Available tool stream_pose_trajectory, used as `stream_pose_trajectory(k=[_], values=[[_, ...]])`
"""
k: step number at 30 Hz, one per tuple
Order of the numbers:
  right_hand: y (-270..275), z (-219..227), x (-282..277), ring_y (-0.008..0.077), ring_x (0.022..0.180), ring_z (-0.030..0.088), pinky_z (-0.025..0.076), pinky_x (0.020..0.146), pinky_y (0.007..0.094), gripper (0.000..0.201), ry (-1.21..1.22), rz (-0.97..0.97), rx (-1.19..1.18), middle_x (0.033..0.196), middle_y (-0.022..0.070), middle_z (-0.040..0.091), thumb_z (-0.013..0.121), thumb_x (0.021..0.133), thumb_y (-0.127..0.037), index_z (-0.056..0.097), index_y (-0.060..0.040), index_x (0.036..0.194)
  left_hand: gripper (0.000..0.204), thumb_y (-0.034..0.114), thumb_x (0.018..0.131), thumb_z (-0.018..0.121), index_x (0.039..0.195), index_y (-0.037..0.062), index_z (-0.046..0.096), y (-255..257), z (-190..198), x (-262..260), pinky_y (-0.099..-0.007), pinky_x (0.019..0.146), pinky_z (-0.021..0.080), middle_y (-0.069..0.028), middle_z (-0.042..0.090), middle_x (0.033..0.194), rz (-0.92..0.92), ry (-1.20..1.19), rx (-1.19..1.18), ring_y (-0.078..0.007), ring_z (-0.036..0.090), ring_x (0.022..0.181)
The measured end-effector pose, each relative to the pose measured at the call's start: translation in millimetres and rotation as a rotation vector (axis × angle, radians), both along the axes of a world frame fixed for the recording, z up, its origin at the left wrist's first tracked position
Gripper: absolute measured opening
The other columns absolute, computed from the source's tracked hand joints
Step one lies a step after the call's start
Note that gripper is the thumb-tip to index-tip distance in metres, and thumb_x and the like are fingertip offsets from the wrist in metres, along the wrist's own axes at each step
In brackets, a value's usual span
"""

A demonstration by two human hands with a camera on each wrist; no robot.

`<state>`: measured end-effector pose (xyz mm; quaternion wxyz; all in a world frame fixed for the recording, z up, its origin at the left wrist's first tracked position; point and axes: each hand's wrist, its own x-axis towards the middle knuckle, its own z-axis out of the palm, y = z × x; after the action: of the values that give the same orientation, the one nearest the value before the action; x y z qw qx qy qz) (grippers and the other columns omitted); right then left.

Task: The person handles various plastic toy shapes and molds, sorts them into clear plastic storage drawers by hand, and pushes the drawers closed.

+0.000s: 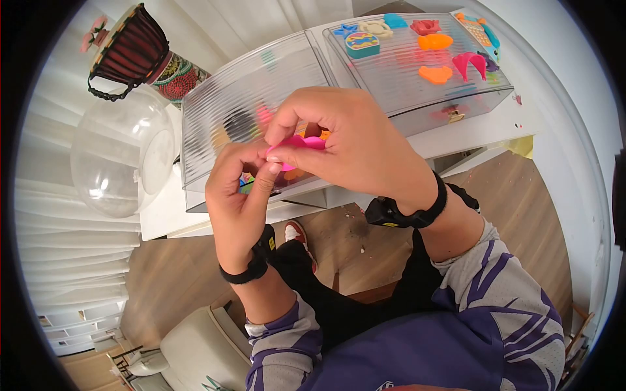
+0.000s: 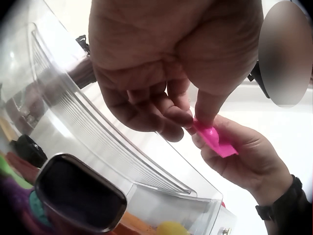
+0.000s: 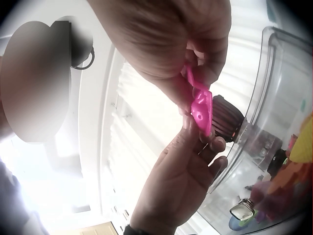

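A thin, bright pink plastic piece (image 1: pixel 306 142) with a wavy edge is held up between both hands, above the front of the left clear box. My left hand (image 1: pixel 233 186) pinches one end of it between thumb and fingers. At the other end, my right hand (image 1: pixel 355 133) grips it, thumb along the near side. In the right wrist view the pink piece (image 3: pixel 201 111) looks bent, with a raised, glossy bump. The left wrist view shows the pink piece (image 2: pixel 217 142) jutting out flat past the left thumb tip. Fingers partly hide it in every view.
The left clear ribbed box (image 1: pixel 261 72) holds colourful items. On the right box (image 1: pixel 391 78) lie an orange fish (image 1: pixel 435 42), a blue star (image 1: pixel 345 30), a pink arch (image 1: pixel 471 64) and several other toys. A drum (image 1: pixel 134 49) and a transparent globe (image 1: pixel 111 156) stand left.
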<state>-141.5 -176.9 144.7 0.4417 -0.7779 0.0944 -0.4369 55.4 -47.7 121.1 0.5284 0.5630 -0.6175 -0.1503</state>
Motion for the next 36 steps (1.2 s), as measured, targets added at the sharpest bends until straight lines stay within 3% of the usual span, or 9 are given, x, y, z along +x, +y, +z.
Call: stream_pose_trajectory(k=[2,4,7,11,13,15,24,28,36], values=[[-1.8,-2.7,2.8,0.0262,0.085,0.08,0.063,0.075,0.0358,0.021,-0.04,-0.013,0.006,0.097,0.0138,0.079,0.091,0.095,-0.012,0.075,0.0001,0.103,0.012,0.005,0.108,0.082,0.116,-0.0005,0.076,2.1,1.2,-2.4,-0.0305,0.082,0.056,-0.0038,0.07,0.102,0.011,-0.008,0.032,-0.0134,0.067,0.088],[-5.0,-4.5,3.2,0.0254,0.085,0.08,0.063,0.075,0.0355,0.02,-0.081,-0.025,0.012,0.098,0.0138,0.08,0.09,0.096,-0.011,0.075,0.0002,0.104,0.011,0.009,0.114,0.076,0.119,0.0001,0.071,3.4,1.7,-8.2,-0.0291,0.087,0.058,-0.0027,0.07,0.105,0.05,0.274,0.076,-0.0114,0.068,0.094],[-8.0,-4.4,2.3,0.024,0.085,0.08,0.063,0.076,0.0351,0.018,-0.118,-0.058,0.046,0.099,0.0139,0.08,0.088,0.097,-0.01,0.076,0.0004,0.106,0.014,0.014,0.12,0.069,0.127,0.0015,0.069,1.6,-0.4,-7.8,-0.0264,0.089,0.053,-0.0019,0.076,0.109,0.065,0.293,0.002,-0.0077,0.064,0.096],[-7.6,-2.5,-1.0,0.0236,0.084,0.079,0.063,0.077,0.0348,0.019,-0.071,-0.062,0.058,0.097,0.0131,0.081,0.086,0.097,-0.009,0.077,-0.0002,0.111,0.016,0.015,0.121,0.068,0.128,0.0013,0.069,3.4,0.6,-7.4,-0.0264,0.09,0.053,-0.0018,0.076,0.109,0.044,0.289,0.053,-0.0076,0.065,0.096],[-7.7,-1.8,-3.1,0.0241,0.083,0.079,0.063,0.077,0.0348,0.02,-0.064,-0.06,0.058,0.097,0.013,0.081,0.086,0.098,-0.009,0.077,-0.0006,0.113,0.013,0.01,0.118,0.07,0.126,-0.0007,0.068,4.2,1.6,-7.2,-0.0298,0.092,0.062,-0.0051,0.074,0.114,0.004,0.327,0.091,-0.0131,0.076,0.102],[-8.9,0.4,-6.1,0.0131,0.091,0.078,0.064,0.085,0.0299,0.016,0.036,-0.092,0.02,0.105,0.006,0.083,0.085,0.102,-0.004,0.078,-0.0013,0.117,0.014,0.01,0.119,0.07,0.126,-0.0009,0.068,4.5,-0.3,-6.2,-0.03,0.093,0.063,-0.0053,0.074,0.114,0.006,0.306,0.088,-0.0137,0.077,0.103],[-7.0,1.0,-3.7,0.0175,0.101,0.082,0.067,0.092,0.0329,0.018,0.045,-0.077,0.07,0.116,0.0094,0.086,0.073,0.11,-0.001,0.08,-0.0007,0.126,0.015,0.012,0.12,0.069,0.128,-0.001,0.068,4.2,-0.1,-3.5,-0.0294,0.093,0.06,-0.0047,0.075,0.112,0.02,0.318,0.083,-0.0116,0.072,0.1],[-7.7,-0.4,-2.9,0.0167,0.102,0.082,0.067,0.092,0.0324,0.018,0.034,-0.07,0.074,0.116,0.0086,0.086,0.075,0.109,-0.002,0.08,-0.0011,0.126,0.016,0.014,0.121,0.067,0.128,-0.0006,0.068,4.1,-1.7,-1.1,-0.0293,0.094,0.058,-0.0047,0.076,0.11,0.04,0.291,0.084,-0.0096,0.066,0.099],[-9.3,-1.6,-4.6,0.0151,0.101,0.083,0.067,0.09,0.0296,0.016,0.004,-0.066,0.047,0.115,0.0078,0.086,0.076,0.109,-0.001,0.081,-0.0005,0.125,0.016,0.014,0.121,0.068,0.127,-0.0005,0.069,3.5,0.2,-6.1,-0.0294,0.095,0.059,-0.0049,0.076,0.11,0.031,0.311,0.074,-0.0097,0.068,0.1]])
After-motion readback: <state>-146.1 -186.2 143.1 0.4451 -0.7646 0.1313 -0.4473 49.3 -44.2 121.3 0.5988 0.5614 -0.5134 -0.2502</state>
